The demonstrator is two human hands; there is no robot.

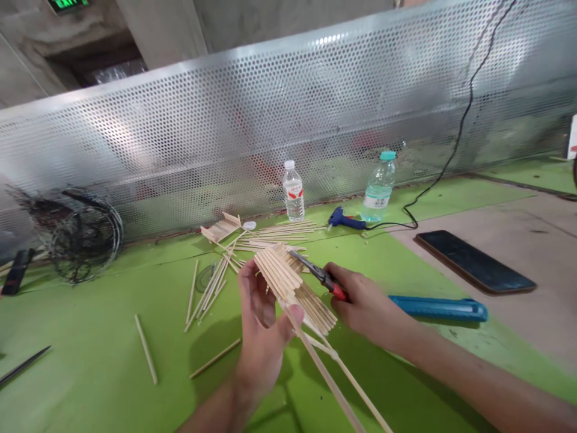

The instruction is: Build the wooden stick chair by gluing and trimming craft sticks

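My left hand (264,337) grips a model made of thin wooden sticks (279,273), its thumb pressed on the joint where two long sticks run down toward the bottom edge. The model has a slatted panel on top and another slatted panel lower on its right. My right hand (365,300) is closed round the red-handled pliers (322,276), whose jaws point up and left to the back edge of the upper panel. Whether the jaws touch a stick is too small to tell.
Loose sticks (216,288) lie left of and behind the model. A blue glue gun (345,220), two bottles (294,192) and a perforated metal screen (216,132) stand behind. A blue cutter (439,308) and a phone (473,260) are at right, a wire coil (85,234) at left.
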